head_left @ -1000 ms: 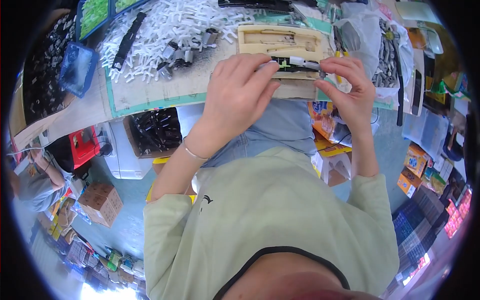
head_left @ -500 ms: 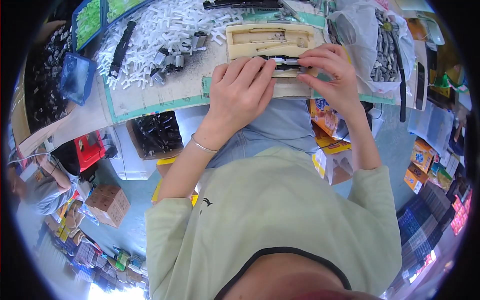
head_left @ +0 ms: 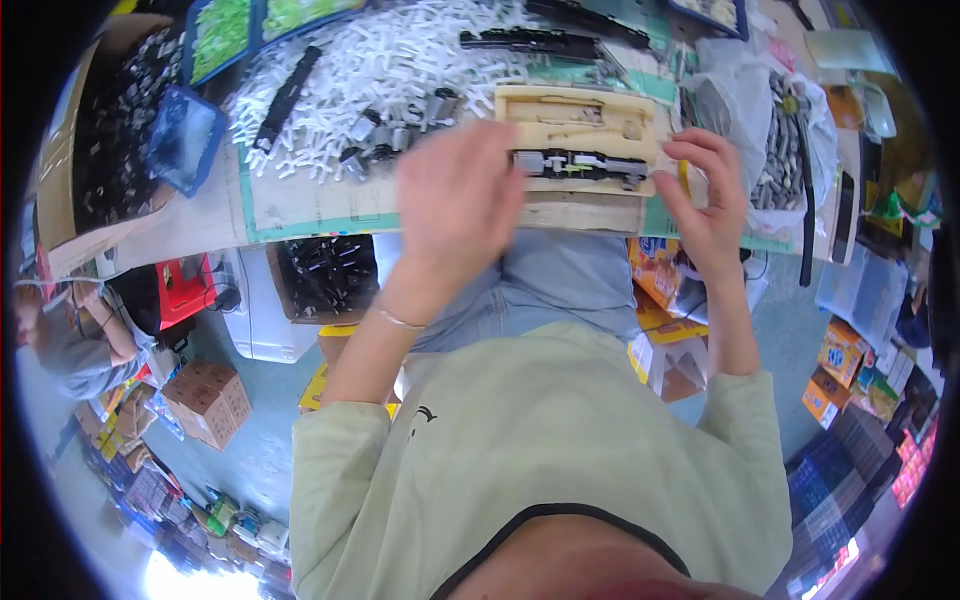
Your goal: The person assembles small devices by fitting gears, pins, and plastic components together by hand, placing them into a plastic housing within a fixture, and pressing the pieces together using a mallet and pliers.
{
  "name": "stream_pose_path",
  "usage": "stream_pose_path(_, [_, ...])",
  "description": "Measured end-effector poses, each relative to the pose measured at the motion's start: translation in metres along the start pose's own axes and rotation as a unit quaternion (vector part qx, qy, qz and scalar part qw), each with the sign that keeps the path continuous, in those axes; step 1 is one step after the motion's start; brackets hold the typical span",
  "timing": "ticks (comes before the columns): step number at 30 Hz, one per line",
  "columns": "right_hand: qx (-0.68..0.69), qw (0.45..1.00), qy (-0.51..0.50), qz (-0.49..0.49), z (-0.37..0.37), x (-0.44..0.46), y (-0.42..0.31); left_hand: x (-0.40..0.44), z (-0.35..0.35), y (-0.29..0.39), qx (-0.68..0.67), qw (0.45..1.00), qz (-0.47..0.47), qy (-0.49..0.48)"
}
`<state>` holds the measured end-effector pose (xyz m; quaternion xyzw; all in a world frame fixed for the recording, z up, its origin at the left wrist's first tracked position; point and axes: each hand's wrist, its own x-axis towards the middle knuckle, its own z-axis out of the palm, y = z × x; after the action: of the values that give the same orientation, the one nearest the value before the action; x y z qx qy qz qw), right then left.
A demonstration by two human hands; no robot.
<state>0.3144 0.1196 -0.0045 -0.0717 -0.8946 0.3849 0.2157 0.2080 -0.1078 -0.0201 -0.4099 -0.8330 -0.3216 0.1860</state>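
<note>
A cream-coloured mould block (head_left: 575, 130) lies on the work table. In its near slot rests a black part assembly (head_left: 590, 168) with grey, white and light green pieces. My left hand (head_left: 460, 190), smeared by motion, is at the left end of the block, and its fingers cannot be made out. At the block's right end is my right hand (head_left: 708, 195), its thumb and fingers apart and nothing between them. Left of my left hand are several grey cylindrical pieces (head_left: 400, 137) beside a pile of white plastic pieces (head_left: 340, 60).
Long black parts (head_left: 530, 42) lie behind the block. A plastic bag of grey pieces (head_left: 785, 150) stands at the right. Blue trays (head_left: 185, 140) and a box of black pieces (head_left: 120, 130) are at the left. Another person (head_left: 85, 345) sits at far left.
My left hand has moved left off the black assembly, which now shows in the slot. My right hand has drawn away to the right, off its end. The camera view has shifted.
</note>
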Motion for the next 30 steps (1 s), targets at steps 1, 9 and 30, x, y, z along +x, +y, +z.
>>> stream_pose_path(1, [0.006, 1.000, -0.002, -0.006, -0.001, 0.002, 0.000, 0.002, -0.013, -0.015, 0.037, 0.999, -0.039, 0.004])
stream_pose_path(9, [0.222, 0.973, -0.057, -0.006, 0.015, 0.028, -0.055, 0.002, -0.069, -0.125, 0.282, 0.948, -0.145, 0.021])
stream_pose_path(30, [-0.196, 0.947, -0.056, -0.248, 0.036, 0.028, -0.087, 0.016, -0.060, 0.000, -0.328, 0.926, -0.092, -0.161])
